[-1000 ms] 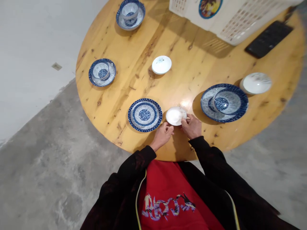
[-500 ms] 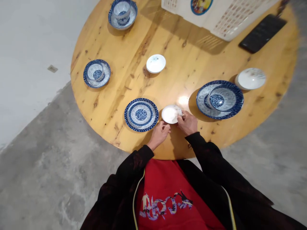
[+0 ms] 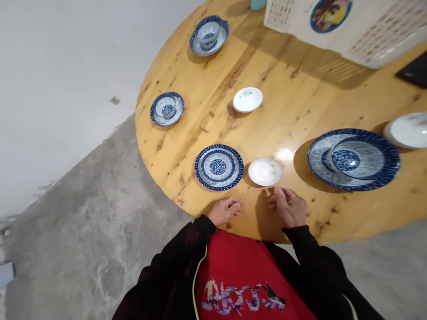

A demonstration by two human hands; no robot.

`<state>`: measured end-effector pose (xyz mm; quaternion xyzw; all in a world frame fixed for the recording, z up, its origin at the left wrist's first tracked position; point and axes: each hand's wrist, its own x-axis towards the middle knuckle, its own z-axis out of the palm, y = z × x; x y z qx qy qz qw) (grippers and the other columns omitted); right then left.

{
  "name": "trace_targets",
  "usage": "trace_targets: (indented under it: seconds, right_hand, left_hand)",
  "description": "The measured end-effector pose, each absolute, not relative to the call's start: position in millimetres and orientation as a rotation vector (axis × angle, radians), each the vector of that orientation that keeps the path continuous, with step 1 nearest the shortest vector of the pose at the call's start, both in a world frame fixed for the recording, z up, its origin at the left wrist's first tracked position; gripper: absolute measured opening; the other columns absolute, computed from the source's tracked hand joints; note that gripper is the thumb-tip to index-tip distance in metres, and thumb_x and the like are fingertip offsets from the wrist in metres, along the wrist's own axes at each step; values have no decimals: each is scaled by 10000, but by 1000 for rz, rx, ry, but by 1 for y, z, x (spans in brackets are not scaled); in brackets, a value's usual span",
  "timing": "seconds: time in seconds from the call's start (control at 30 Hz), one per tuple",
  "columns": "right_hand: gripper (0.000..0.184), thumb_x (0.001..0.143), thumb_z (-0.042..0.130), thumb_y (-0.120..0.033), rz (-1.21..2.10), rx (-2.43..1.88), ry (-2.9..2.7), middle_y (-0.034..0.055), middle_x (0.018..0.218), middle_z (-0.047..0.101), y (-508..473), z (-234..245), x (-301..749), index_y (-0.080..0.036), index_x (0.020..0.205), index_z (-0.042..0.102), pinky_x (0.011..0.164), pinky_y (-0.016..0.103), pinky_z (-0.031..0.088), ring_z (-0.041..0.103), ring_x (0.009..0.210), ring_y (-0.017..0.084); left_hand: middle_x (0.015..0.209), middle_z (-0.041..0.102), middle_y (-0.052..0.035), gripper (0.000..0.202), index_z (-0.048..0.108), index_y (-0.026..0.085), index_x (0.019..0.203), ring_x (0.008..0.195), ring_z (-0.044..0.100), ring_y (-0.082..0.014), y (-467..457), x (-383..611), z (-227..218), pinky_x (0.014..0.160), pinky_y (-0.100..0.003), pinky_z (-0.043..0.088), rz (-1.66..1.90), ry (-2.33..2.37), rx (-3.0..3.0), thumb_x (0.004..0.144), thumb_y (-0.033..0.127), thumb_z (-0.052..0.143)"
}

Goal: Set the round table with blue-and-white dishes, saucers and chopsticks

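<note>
My right hand [image 3: 288, 207] is just below a small white dish [image 3: 264, 172], apart from it, with loosely bent fingers, a gap at the fingertips and nothing held. Curled at the near table edge is my left hand [image 3: 225, 211], its fingers drawn in and no object visible in them. The small dish lies flat to the right of a blue-and-white patterned plate [image 3: 219, 167], which is above my left hand. To the right of my right hand, a blue-patterned bowl [image 3: 357, 158] sits inside a larger blue-rimmed dish [image 3: 388, 174].
A white bowl [image 3: 247, 99] stands mid-table and another white bowl [image 3: 408, 130] at the far right. Two stacked blue-and-white sets, a nearer bowl [image 3: 165, 107] and a farther bowl [image 3: 207, 34], line the left rim. A white basket [image 3: 300, 20] and a black object [image 3: 414, 71] are behind.
My right hand has let go of the small white dish and drawn back toward me. My left hand has moved away from the dish toward the table edge. The view has shifted.
</note>
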<state>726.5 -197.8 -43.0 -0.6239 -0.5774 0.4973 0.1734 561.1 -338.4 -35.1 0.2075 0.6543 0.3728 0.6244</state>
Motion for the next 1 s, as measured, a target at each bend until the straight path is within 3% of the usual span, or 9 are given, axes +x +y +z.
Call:
trace_targets:
  seconds: [0.17,0.43,0.63,1.0]
  right_hand:
    - [457,844,543,-643,1639,-1628,-1672,31,580,654,-241,-41,696,-202,813,658,480,304,492,594,444,187]
    - [318,912,446,-462,1608,-1413,-1806,2,579,620,-290,-34,620,-230,732,567,516,272,457,564,450,148]
    - [231,902,467,-391,1617,-1453,-1616,-8,597,626,-353,-35,539,-222,849,616,462,250,433,557,444,145]
    - [210,897,484,-328,1620,-1293,-1782,-19,584,634,-434,-27,425,-209,842,649,461,219,425,548,427,116]
  left_hand:
    - [858,689,-31,246,615,163,945,727,662,-128,-366,534,-30,723,-257,500,842,1556,418,879,398,580]
    - [833,712,-50,538,648,155,985,723,661,-151,-408,452,-13,683,-264,500,870,1620,491,773,650,653]
    - [801,730,-48,562,669,158,968,704,673,-166,-466,367,-4,671,-282,519,913,1699,514,724,665,680]
    - [830,752,-72,584,672,151,979,743,711,-195,-537,265,-2,680,-298,536,986,1766,535,719,674,666]
